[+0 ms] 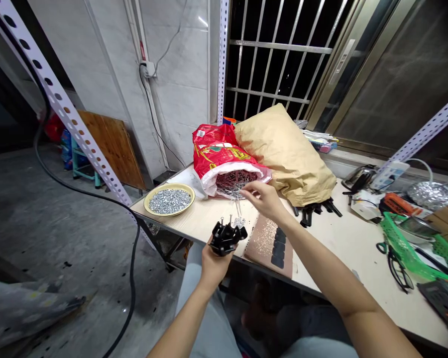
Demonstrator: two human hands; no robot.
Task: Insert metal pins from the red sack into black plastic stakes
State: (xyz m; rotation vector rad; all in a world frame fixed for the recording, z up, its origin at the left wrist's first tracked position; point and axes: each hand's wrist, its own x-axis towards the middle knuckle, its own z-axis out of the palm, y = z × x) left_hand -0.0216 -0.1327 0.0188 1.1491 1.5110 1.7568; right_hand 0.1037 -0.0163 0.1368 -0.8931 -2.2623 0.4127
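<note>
Low over the table's front edge, my left hand [214, 263] is closed around a cluster of black plastic parts [226, 238]. Two thin metal screws stand upright from the cluster. My right hand [263, 198] is at the mouth of a red and white bag [224, 149], its thumb and fingers pinched together; what they hold is too small to make out. Reddish-brown and silvery long screws [236, 180] fill the bag's opening. A few silvery pieces [239, 221] lie on the table between my hands.
A yellow bowl [146, 203] of small metal pieces [169, 201] stands left. Behind is a large tan sack [283, 154], with black parts [313, 211] by its base. A brown board [259, 248] with black pads lies in front. Right are scissors [393, 261] and a green basket [390, 228].
</note>
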